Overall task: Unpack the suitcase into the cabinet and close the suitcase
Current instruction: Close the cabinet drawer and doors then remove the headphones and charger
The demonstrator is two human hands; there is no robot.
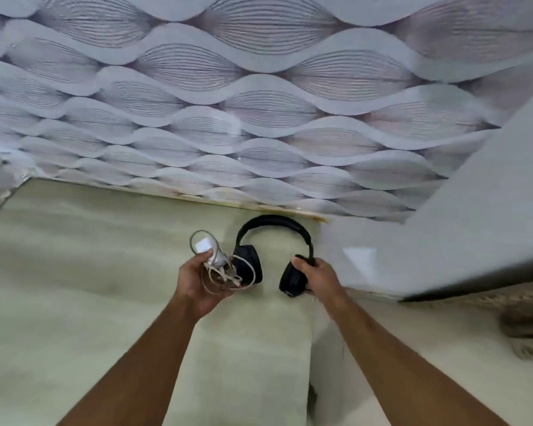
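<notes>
Headphones (pixel 274 250) in right hand (pixel 319 276), charger (pixel 211 252) in left hand (pixel 197 281), near wall edge.

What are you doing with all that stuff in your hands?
A person is carrying two things at once. The left hand holds a small white charger block wrapped in a tangled pale cable. The right hand grips a pair of black over-ear headphones by the band near one ear cup. Both are held over a pale greenish surface by a wavy-patterned wall.
</notes>
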